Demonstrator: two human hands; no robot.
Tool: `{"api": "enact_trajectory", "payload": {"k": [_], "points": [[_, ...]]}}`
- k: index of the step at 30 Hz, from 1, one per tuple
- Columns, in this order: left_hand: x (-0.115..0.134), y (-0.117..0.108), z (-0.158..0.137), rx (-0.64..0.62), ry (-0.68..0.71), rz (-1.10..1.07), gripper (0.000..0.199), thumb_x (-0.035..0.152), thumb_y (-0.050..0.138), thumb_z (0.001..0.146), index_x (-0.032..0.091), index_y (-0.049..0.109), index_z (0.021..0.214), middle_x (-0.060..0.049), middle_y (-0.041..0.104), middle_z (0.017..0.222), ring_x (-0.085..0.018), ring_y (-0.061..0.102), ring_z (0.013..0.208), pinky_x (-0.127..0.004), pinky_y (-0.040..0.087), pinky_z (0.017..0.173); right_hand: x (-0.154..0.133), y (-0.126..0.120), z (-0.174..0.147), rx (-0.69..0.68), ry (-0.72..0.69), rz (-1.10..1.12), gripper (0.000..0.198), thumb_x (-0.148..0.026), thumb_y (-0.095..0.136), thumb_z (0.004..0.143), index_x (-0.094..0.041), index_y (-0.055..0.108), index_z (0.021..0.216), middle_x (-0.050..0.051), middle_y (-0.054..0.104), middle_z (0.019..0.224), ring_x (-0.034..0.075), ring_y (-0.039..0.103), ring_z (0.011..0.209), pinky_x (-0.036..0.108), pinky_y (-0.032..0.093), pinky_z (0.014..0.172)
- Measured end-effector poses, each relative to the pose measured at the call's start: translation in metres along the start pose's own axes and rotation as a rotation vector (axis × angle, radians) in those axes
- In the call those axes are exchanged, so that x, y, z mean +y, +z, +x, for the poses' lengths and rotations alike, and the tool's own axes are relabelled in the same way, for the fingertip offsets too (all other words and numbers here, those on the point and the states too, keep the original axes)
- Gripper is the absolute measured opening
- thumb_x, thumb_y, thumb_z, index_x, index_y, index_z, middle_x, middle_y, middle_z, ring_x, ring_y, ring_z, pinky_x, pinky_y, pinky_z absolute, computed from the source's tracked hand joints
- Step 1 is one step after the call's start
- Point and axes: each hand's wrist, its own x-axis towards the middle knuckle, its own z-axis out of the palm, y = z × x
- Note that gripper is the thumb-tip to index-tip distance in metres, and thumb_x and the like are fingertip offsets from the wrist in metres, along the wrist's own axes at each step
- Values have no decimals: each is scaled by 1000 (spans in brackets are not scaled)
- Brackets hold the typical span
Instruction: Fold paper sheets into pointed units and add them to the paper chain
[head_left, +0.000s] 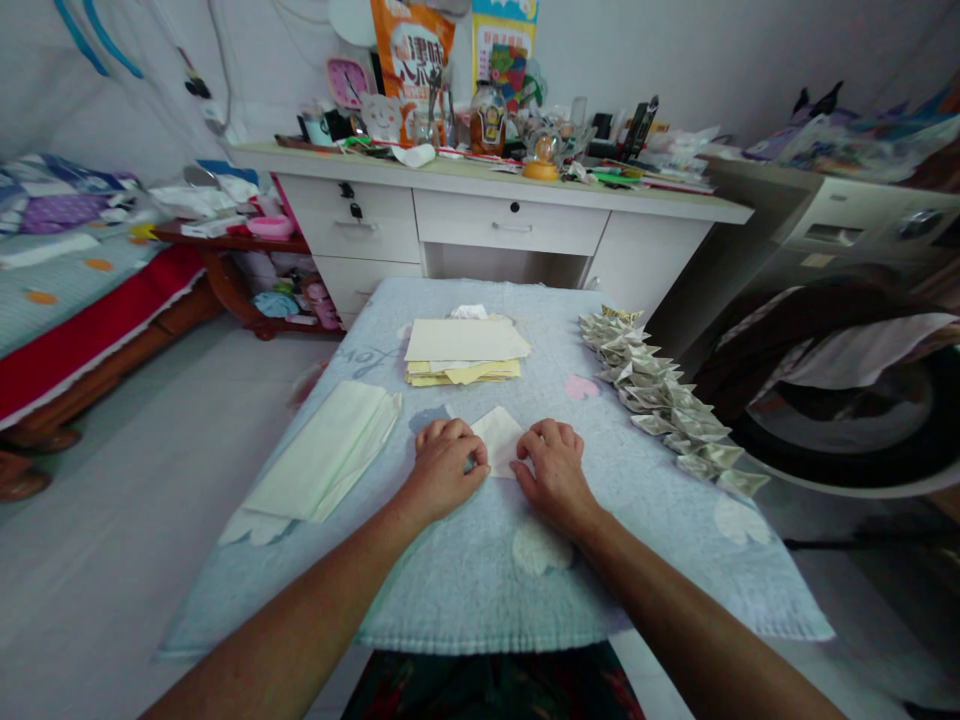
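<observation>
A small white sheet of paper (498, 434), folded to a point at its far end, lies on the cloth-covered table (480, 590) between my two hands. My left hand (448, 462) grips its left side with thumb and fingers curled together. On the opposite edge, my right hand (553, 468) pinches the paper in the same way. Both forearms rest low over the near part of the table. Beyond the hands sits a stack of cream and yellow paper (466, 342). To the left lies a pile of long pale sheets (322, 452). Several folded paper pieces (660, 395) with pointed tips form rows on the right.
A white desk (510, 215) cluttered with jars, a pink clock (347, 82) and an orange bag (412, 70) stands behind the table. On the right is a washing machine (840, 225) with clothes hanging from its door. A bed (90, 290) is at the left.
</observation>
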Motion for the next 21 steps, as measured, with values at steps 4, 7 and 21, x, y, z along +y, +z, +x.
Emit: {"api": "enact_trajectory", "payload": {"k": [4,7,21], "points": [[-1,2,-1,15,-3,-4,2,25,64,73,24,65,73,-3,60,95,-26,46,102,-43,32,88,-4,0,1,-42,-54,-26,12,-32,58,86,-20,60,84,8,53,96,25,42,96,40,31,83],[-1,3,-1,10,0,-3,3,26,64,73,24,65,73,-3,60,95,-25,46,102,-43,33,88,-8,1,1,-52,-42,-45,24,-43,60,84,-20,58,84,8,52,94,26,42,95,41,32,84],[-6,3,-2,29,18,-9,23,26,67,71,27,63,93,-3,56,106,-26,47,105,-43,34,91,21,-16,-8,-123,40,-32,52,-39,65,75,-21,48,121,13,50,124,31,41,113,48,28,97]]}}
